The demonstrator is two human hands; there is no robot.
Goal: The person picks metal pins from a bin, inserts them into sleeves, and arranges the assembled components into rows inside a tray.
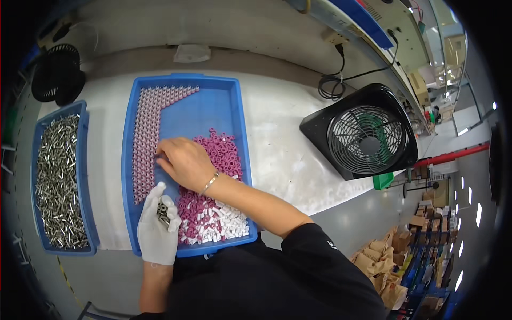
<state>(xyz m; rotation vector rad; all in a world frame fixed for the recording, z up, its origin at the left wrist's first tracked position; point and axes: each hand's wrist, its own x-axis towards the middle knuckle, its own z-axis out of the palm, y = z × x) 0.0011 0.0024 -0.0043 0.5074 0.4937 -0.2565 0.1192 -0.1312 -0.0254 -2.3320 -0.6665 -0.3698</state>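
My left hand (156, 234), in a white glove, is cupped around several small metal pins (163, 213) at the near left of a blue tray (181, 118). Bare apart from a bracelet (211, 182), my right hand (188, 162) reaches across the tray. Its thumb and fingertips come together at the edge of neat rows of pink pieces with metal centres (145, 144); what they pinch, if anything, is hidden. Loose pink ring-shaped pieces (221, 152) lie heaped under and beside my right forearm. White sleeve-like pieces (229, 220) are mixed in at the near right corner.
Left of the tray stands a narrower blue tray full of metal pins (60, 184). A black box fan (368, 136) sits on the white table (277, 165) to the right, near a coiled cable (332, 86). Another small black fan (56, 74) is at the far left.
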